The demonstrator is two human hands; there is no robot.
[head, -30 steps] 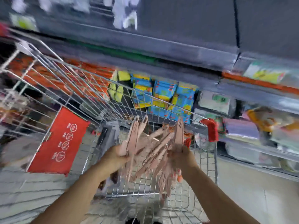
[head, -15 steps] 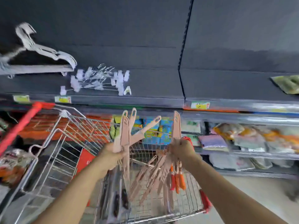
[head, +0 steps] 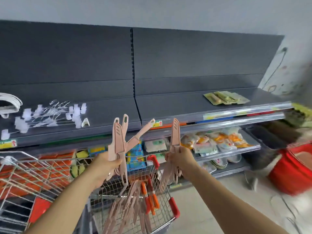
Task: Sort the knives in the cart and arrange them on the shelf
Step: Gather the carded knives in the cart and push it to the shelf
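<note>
Both hands are raised in front of the dark shelf (head: 168, 105), above the wire cart (head: 50, 168). Left hand (head: 104, 166) grips a fanned bunch of pink sheathed knives (head: 118, 141), fingers curled round their handles. Right hand (head: 179, 159) clutches a second pink bunch (head: 174, 132), one sheath pointing up, the rest hanging below the fist. More pink knives (head: 125, 208) and orange-handled ones (head: 152, 200) lie in the cart, their lower ends cut off by the frame edge. A yellow price tag (head: 158, 123) on the shelf lip shows a red arrow; its print is too blurred to read. White hangers (head: 50, 114) and green packets (head: 226, 98) lie on the shelf, and a red basket (head: 293, 174) is smeared at right
</note>
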